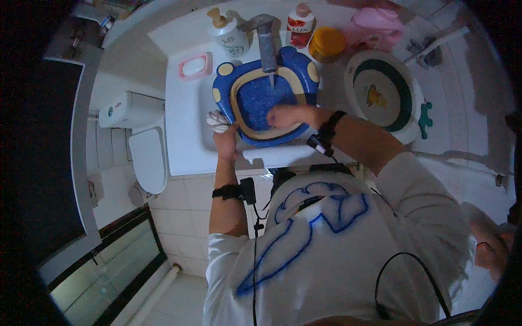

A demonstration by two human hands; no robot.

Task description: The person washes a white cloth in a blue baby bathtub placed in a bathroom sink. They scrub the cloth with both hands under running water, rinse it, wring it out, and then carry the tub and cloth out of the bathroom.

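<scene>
A blue plastic basin (271, 140) with a cream inner band and yellow spots sits in the white washbasin (183, 150). The metal tap (267, 45) reaches over it, and a thin stream runs down into the water. At the basin's left rim, my left hand (225, 140) grips a crumpled white cloth (217, 121). My right hand (287, 116) hangs over the near right part of the basin's inside, fingers curled and blurred. Whether those fingers hold anything cannot be made out.
Behind the tap stand a pump bottle (230, 38), a LUX bottle (300, 26) and an orange-lidded jar (327, 44). A pink soap dish (195, 66) lies left; a white-and-green basin (350, 77) stands right. A toilet (147, 159) is farther left. Part of another person (487, 244) shows at right.
</scene>
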